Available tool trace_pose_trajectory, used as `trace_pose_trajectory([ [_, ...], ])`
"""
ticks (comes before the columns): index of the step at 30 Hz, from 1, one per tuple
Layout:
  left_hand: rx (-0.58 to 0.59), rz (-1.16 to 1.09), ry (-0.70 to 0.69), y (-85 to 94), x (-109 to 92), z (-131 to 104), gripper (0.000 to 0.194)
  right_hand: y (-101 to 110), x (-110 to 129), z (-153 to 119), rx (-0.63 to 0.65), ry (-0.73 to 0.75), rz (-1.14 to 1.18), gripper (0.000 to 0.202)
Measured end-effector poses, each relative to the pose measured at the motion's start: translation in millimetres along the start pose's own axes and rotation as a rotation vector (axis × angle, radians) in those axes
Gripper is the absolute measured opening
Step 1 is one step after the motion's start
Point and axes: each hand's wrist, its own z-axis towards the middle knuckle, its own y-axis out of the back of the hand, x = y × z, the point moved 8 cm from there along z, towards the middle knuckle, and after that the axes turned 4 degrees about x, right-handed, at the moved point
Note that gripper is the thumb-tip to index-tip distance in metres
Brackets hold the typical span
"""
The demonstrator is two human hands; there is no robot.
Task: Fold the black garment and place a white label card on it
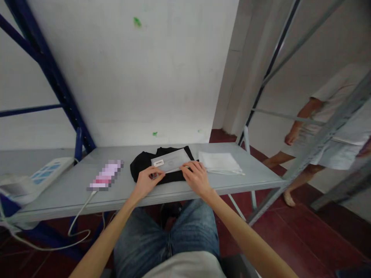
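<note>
A folded black garment (144, 163) lies on the grey metal table (87, 181) in front of me. On top of it rests a clear plastic bag (171, 159) with a small white label. My left hand (147, 180) pinches the bag's near left edge over the garment. At the near right corner of the bag my right hand (197, 177) lies with its fingers spread flat, pressing on bag and cloth. Both forearms reach in from below, above my knees in blue jeans.
A stack of clear bags (220, 162) lies right of the garment. A phone (106, 175) with a white cable lies to the left, and a power strip (46, 172) sits farther left. Another person (327, 127) walks past behind the shelf frame at right.
</note>
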Motion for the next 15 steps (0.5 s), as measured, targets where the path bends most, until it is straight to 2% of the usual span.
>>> trace_pose_trajectory([
  [4,0.014,-0.093,0.162,-2.2,8.9,0.6,0.029,-21.6,31.7,6.8,0.110,0.115,0.031,0.024],
  [9,0.008,-0.223,0.357,-6.3,25.6,-3.1,0.033,-28.5,38.2,10.7,0.105,0.100,0.055,0.025],
  [13,-0.067,-0.328,0.409,-5.1,24.5,-4.4,0.032,-28.6,43.2,8.7,0.112,0.089,0.057,0.019],
  [15,-0.102,-0.325,0.388,-2.1,18.7,-3.9,0.032,-30.0,45.3,8.4,0.124,0.068,0.065,0.017],
])
